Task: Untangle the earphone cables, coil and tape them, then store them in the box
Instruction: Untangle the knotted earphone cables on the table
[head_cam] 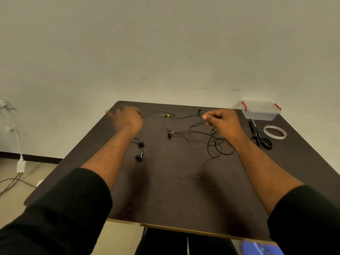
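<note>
So the person was leaning over a dark table (pixel 184 190), black sleeves at the bottom of the frame, both arms stretched toward the middle. Looked like they were on the untangling step. The earphone cables (pixel 200 137) lay in a loose black mess around centre frame, loops bunched just under the right wrist, with earbuds scattered centre-left.

The right hand (pixel 223 122) was curled up, pinching a strand. The left hand (pixel 127 119) was blurry, fist-like, and a strand ran right up to it, so probably gripping the other end, though the fingers were hard to make out.

Next move, I'd guess: pull the strands apart gently and trace which loop crosses which, since yanking would just tighten the knot.

Further back on the right sat scissors (pixel 259 137), a tape roll (pixel 275 132), and at the far corner the clear box (pixel 260 110) with red clips. Its lid looked shut, so that needs opening later.
</note>
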